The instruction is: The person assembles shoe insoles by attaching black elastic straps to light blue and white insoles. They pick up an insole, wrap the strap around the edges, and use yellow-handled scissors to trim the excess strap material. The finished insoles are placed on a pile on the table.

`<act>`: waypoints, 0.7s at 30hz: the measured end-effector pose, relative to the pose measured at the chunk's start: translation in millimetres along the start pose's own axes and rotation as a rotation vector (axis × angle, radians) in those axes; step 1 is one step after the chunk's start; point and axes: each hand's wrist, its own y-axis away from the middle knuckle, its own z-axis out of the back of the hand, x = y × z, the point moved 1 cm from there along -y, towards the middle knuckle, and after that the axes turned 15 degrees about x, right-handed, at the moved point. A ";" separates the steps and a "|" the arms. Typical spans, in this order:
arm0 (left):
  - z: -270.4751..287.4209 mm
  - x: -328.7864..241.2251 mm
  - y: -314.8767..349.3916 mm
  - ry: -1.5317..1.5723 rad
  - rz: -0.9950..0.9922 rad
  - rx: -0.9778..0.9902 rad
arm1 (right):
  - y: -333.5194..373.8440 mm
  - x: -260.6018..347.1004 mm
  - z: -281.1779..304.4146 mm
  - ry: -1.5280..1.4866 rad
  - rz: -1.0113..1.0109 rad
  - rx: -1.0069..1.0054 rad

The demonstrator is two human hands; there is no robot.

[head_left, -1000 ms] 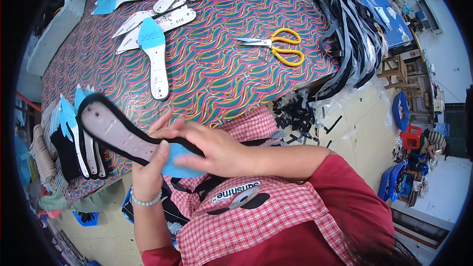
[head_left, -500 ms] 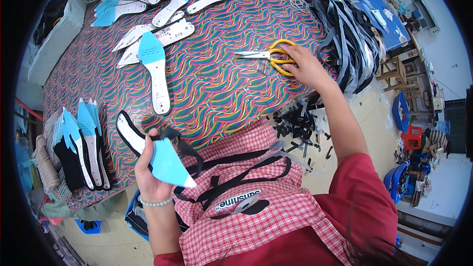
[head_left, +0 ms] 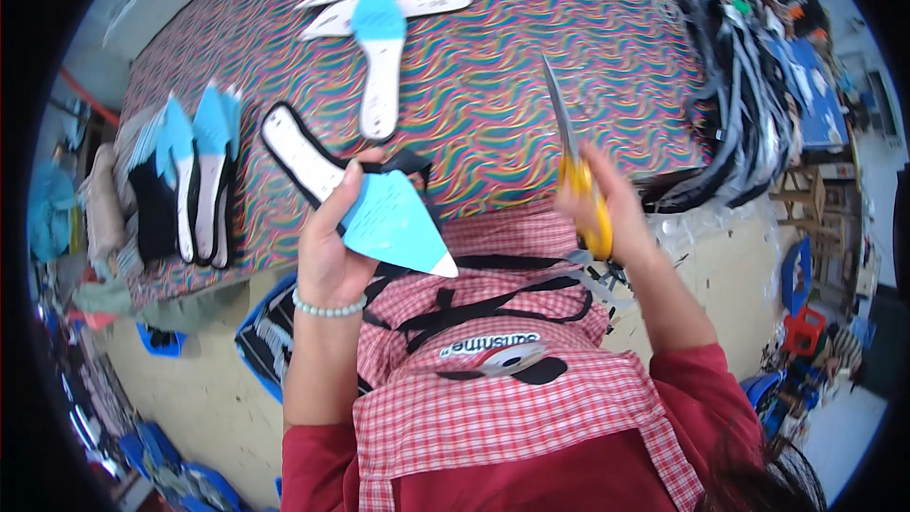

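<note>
Insole (head_left: 391, 220): blue pointed forefoot, white tip, slim white heel part edged black; over counter's near edge, left of centre. Left hand (head_left: 334, 232): fingers pinching insole. Right hand (head_left: 618, 207): fingers round yellow-handled scissors (head_left: 572, 171). Counter (head_left: 483, 85) multicoloured, wavy-patterned. Pale floor (head_left: 213, 389); red stool (head_left: 804, 330) right.

Multicoloured wave-patterned table (head_left: 474, 66): 12 o'clock. Red plastic stool (head_left: 806, 330): between 3 and 4 o'clock. Pale beige floor (head_left: 213, 365): 8 o'clock.
</note>
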 end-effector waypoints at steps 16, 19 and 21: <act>9.9 -11.0 -2.3 -0.160 0.068 0.049 | -15.9 -6.6 -69.2 0.513 0.279 0.139; 5.3 -14.6 -4.6 -0.364 0.038 0.057 | -37.9 4.4 -16.1 0.797 0.154 -0.156; 2.6 -13.6 -6.2 -0.463 0.041 0.068 | -48.2 20.0 24.3 1.225 0.150 -0.268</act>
